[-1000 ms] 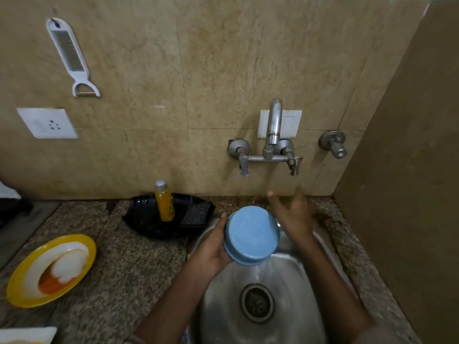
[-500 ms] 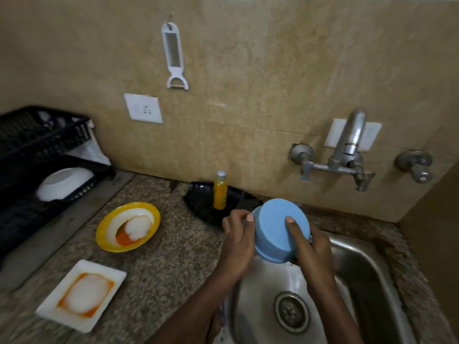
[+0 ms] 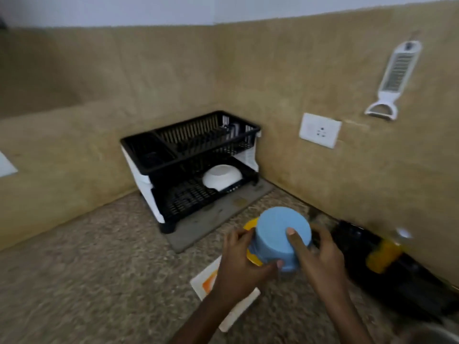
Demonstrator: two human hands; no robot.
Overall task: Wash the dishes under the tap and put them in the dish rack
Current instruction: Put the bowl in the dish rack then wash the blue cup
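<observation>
Head view: both hands carry the blue bowl (image 3: 282,238) upside down above the counter (image 3: 99,269), the left hand (image 3: 242,261) and right hand (image 3: 320,256) with fingers (image 3: 294,238) wrapped on its sides. The dish rack (image 3: 188,167) stands at the counter's back corner, a white bowl (image 3: 221,179) on its lower tier. Best to lower the blue bowl mouth-down beside the white one. It looks matte, plain and clean.

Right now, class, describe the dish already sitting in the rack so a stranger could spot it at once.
Find the black two-tier dish rack in the corner of the tiled walls. On its lower shelf, toward the right, lies a white bowl, turned upside down. It is the only dish seen in the rack, unlike the blue bowl held in both hands.
</observation>
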